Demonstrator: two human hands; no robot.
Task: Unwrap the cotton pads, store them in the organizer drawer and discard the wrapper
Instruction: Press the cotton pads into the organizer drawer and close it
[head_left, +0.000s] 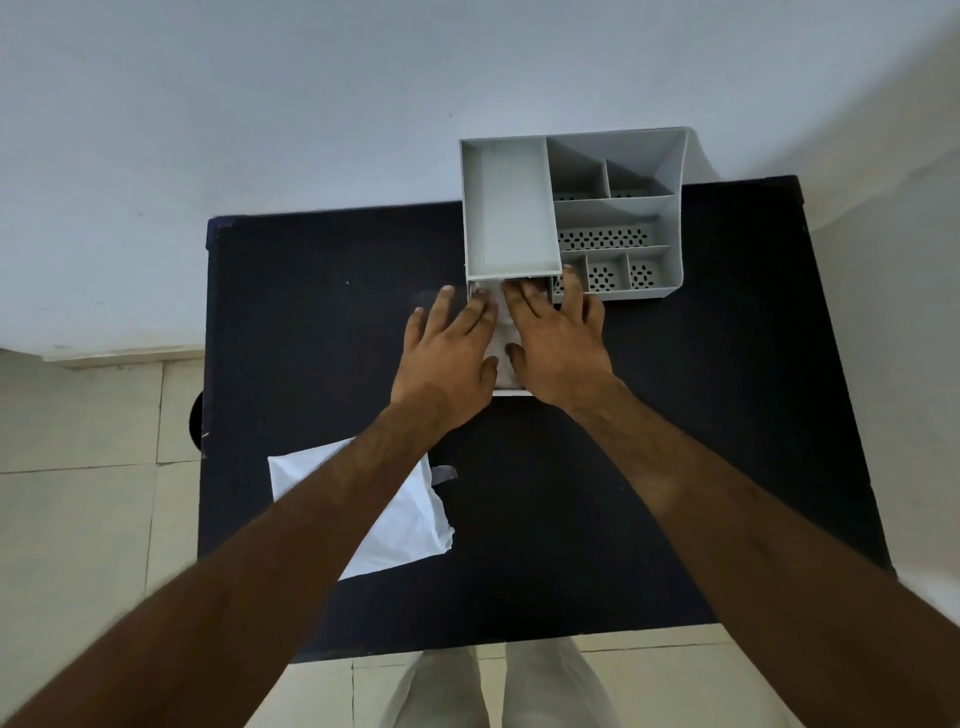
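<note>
Head view. A person stands at a dark, matte-topped table (675, 467) with both hands laid over the pulled-out white drawer (511, 391) of a grey plastic compartmented organizer (670, 208). The left hand (447, 358) and right hand (558, 353) lie side by side, palms down and fingers spread flat, neither one clenched; they appear to press on, rather than grip, the white cotton pads (501, 332), which show only as a pale strip in the gap between the two hands. How many pads lie there, or how they are stacked, cannot be told.

Handling, as judged: cotton pads are very light, soft and compressible, not fragile, and apt to fluff or spill if lifted loosely. They are best held as a stack, pinched at opposite edges, or patted level from above.

The crumpled white plastic wrapper (395, 525) lies on the table well behind both hands, beneath the left forearm and toward the person, emptied and not yet discarded. It looks thin, limp and slippery; it would be taken by bunching it in one fist.
</note>
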